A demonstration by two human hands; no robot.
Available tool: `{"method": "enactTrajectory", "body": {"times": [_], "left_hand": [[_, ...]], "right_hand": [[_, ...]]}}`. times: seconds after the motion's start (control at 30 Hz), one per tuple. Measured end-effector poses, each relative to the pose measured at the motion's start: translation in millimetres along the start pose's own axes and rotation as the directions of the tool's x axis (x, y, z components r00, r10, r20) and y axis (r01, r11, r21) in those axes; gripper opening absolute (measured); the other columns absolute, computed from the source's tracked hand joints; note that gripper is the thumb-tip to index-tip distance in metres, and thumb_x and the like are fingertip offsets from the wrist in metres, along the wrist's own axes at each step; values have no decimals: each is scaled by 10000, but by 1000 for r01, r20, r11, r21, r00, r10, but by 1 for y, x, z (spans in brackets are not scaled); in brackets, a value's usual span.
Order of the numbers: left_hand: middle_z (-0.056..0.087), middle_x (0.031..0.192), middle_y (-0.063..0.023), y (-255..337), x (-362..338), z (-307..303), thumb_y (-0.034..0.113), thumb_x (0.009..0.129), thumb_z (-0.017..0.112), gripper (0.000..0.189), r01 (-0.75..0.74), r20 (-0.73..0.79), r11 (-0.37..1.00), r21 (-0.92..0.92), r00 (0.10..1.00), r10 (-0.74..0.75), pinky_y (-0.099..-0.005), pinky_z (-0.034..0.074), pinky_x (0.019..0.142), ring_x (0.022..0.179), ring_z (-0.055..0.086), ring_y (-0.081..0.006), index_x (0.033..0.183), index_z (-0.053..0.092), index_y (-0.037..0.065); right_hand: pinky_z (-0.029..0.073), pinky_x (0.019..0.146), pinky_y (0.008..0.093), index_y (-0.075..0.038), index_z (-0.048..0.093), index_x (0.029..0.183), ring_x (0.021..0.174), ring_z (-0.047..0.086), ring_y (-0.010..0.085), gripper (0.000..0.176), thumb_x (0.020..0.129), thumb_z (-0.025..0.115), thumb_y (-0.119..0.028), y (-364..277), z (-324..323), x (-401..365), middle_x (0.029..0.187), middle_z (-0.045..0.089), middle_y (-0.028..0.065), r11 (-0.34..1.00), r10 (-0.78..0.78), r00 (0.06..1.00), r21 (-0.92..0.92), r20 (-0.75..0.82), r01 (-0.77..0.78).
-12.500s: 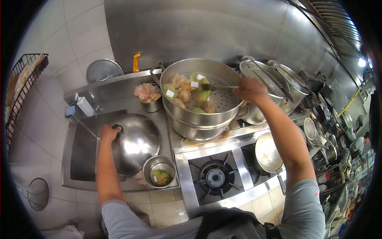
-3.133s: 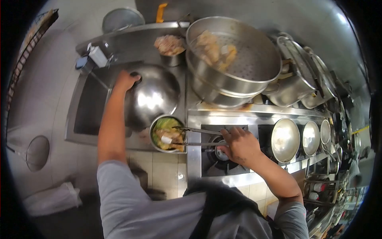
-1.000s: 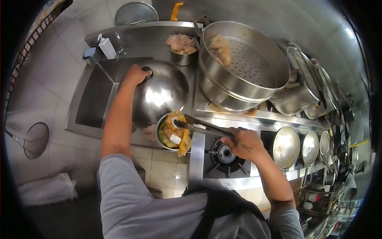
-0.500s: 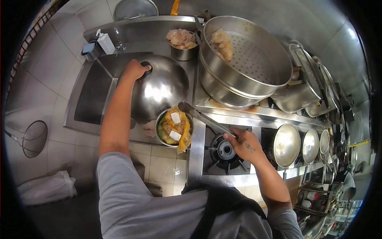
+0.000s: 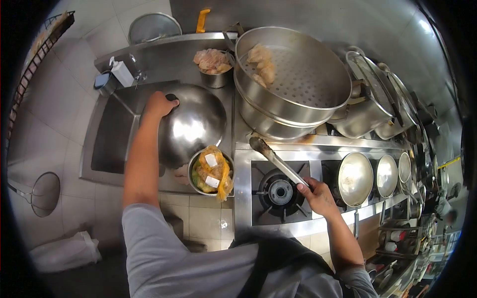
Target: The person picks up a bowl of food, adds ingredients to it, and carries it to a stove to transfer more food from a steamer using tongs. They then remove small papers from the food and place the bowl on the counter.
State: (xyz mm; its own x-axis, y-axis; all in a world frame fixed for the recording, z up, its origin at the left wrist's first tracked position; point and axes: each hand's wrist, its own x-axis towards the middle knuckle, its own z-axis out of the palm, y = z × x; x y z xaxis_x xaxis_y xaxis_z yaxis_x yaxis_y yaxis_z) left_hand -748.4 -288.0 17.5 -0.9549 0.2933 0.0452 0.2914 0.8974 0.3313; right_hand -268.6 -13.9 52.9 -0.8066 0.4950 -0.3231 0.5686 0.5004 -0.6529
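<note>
My left hand [image 5: 160,105] grips the black knob of a large domed steel lid [image 5: 196,121], which lies over the right part of the sink area. My right hand [image 5: 320,197] is closed on metal tongs [image 5: 278,161], held above the front burner with their dark tips pointing up and left. Just below the lid's edge stands a round pot [image 5: 198,185] with yellow bags [image 5: 220,171] bearing white labels. Behind it, a wide steamer [image 5: 310,89] with a perforated base holds several pieces of pale food [image 5: 265,69].
A small pot [image 5: 216,79] heaped with pale bags is left of the steamer. At far left are the sink basin [image 5: 112,136], a soap bottle [image 5: 121,73] and a strainer [image 5: 45,193]. Pans [image 5: 355,179] stand right of the burner [image 5: 280,192].
The tongs have moved right, away from the pot with yellow bags, and now hang over the stove. My left hand stays on the lid's knob. The whole view has shifted slightly.
</note>
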Motion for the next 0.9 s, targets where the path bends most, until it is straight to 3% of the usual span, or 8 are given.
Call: {"method": "enactTrajectory", "body": {"times": [0.1, 0.23, 0.4, 0.47, 0.53, 0.6, 0.73, 0.9], "left_hand": [[662, 1009, -279, 3, 3, 6, 444, 702, 778, 619, 1, -7, 1000, 4, 1000, -1, -436, 518, 822, 945, 658, -394, 1001, 654, -84], [672, 999, -253, 11, 1, 9, 432, 714, 766, 560, 26, -5, 999, -47, 1000, -26, -433, 522, 805, 932, 661, -385, 966, 673, -60], [671, 1003, -255, 27, 2, 3, 421, 712, 765, 545, 11, 92, 998, -62, 996, -5, -426, 517, 818, 936, 660, -379, 972, 676, -50], [675, 985, -254, 15, 12, 25, 419, 711, 765, 547, -94, -81, 995, -38, 993, 91, -426, 518, 816, 919, 663, -382, 969, 676, -55], [671, 991, -260, 11, 12, 27, 405, 710, 771, 562, -124, -100, 990, -64, 988, 117, -419, 516, 829, 934, 661, -381, 1004, 672, -64], [676, 1020, -247, 14, 0, 14, 378, 742, 768, 558, -61, 34, 939, -338, 996, 77, -370, 502, 830, 957, 662, -338, 1037, 667, -84], [675, 1031, -234, -19, 9, 41, 409, 753, 765, 610, -114, -168, 934, -337, 984, 60, -362, 491, 857, 971, 655, -310, 1105, 643, -73], [648, 1096, -220, -38, 1, 36, 440, 755, 766, 633, -65, -166, 953, -295, 986, 16, -386, 483, 898, 1047, 623, -326, 1137, 633, -47]], "right_hand": [[467, 687, 326, 69, 615, 1124, 700, 556, 166, 490, 919, 626, -376, 11, 4, -5, 714, 610, 147, 999, -43, 998, 0, -52, 44], [461, 671, 310, 64, 621, 1116, 685, 543, 150, 458, 911, 647, -345, 4, -1, -14, 703, 607, 121, 995, 87, 996, 50, -34, -86], [492, 672, 335, 55, 627, 1138, 690, 607, 166, 513, 865, 692, -374, -17, -52, -19, 741, 660, 163, 984, -144, 965, 67, -218, 162], [504, 752, 359, 72, 619, 1129, 792, 663, 221, 529, 868, 680, -383, -56, -91, -14, 806, 678, 204, 947, -321, 884, -118, -340, 299], [498, 830, 377, 85, 610, 1128, 907, 679, 311, 581, 874, 645, -436, -106, -126, -2, 887, 676, 256, 946, -285, 888, -255, -361, 200], [492, 865, 405, 72, 626, 1111, 983, 651, 367, 626, 870, 605, -505, -146, -146, 29, 986, 660, 282, 872, -278, 882, -485, -380, 66], [480, 918, 423, -8, 666, 1105, 1069, 627, 338, 589, 850, 599, -534, -184, -148, 125, 1106, 651, 223, 753, -54, 975, -650, -215, -102], [486, 948, 411, -70, 681, 1093, 1102, 623, 317, 451, 828, 643, -433, -188, -109, 196, 1115, 670, 167, 679, -80, 984, -731, -158, -62]]}}
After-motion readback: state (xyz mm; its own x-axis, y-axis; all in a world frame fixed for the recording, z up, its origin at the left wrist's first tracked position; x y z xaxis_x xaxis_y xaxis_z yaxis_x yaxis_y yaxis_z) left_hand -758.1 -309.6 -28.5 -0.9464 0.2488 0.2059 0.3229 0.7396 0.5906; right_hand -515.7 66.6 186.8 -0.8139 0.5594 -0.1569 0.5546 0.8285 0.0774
